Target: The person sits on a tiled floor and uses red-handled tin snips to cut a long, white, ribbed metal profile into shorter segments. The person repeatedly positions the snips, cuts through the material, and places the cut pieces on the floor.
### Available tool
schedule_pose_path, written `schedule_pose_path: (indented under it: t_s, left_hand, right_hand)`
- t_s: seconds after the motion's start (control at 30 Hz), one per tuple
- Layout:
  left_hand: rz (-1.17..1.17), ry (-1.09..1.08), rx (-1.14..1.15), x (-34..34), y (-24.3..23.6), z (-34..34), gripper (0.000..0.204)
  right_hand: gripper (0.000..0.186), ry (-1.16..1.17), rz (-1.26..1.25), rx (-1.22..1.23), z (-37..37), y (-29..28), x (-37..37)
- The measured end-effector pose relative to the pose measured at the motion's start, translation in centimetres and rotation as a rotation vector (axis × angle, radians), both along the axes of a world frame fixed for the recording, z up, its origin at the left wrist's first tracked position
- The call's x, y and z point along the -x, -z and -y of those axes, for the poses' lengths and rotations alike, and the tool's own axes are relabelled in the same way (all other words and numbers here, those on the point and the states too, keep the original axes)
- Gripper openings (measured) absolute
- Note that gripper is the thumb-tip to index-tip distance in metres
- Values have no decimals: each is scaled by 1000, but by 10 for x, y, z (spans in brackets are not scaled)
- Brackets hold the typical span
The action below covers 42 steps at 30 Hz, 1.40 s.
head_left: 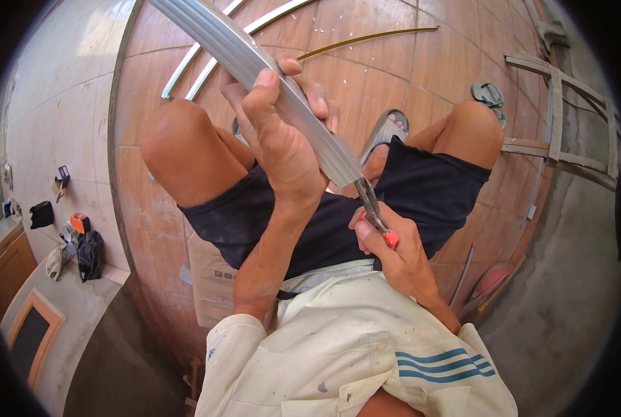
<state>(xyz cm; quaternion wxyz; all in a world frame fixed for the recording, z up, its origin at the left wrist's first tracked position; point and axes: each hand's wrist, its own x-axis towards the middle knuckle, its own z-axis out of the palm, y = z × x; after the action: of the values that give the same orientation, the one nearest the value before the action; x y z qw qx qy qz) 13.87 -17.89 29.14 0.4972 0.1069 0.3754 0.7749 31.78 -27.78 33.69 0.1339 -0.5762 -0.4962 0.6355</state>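
Note:
A long ribbed aluminium profile (220,48) slants from the upper left down to the middle of the view, above my lap. My left hand (283,132) is wrapped around it, with the thumb along its upper face and fingertips showing over the far edge. At the profile's near end, pliers (370,204) with red handles meet the metal with their jaws. My right hand (397,243) is closed around those red handles. Whether the jaws grip or cut the edge is too small to tell.
Metal strips (192,69) and a thin brass-coloured strip (369,40) lie on the tiled floor ahead, among small white scraps. A wooden frame (557,118) and slippers (487,94) are at the right. A black plastic bag (89,256) sits on the ledge at left. A cardboard box (211,274) stands beside me.

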Motion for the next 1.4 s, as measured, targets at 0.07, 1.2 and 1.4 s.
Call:
schedule_pose_path:
  t_s: [0.07, 1.2, 1.4]
  left_hand:
    - [1, -40, 33, 1, 4, 1, 41]
    - [-118, -162, 95, -4, 8, 3, 41]
    - [-105, -153, 82, -4, 7, 3, 39]
  right_hand:
    - [28, 6, 11, -1, -1, 0, 1]
    - [37, 5, 86, 10, -9, 1, 6]
    - [38, 24, 64, 25, -9, 2, 5]
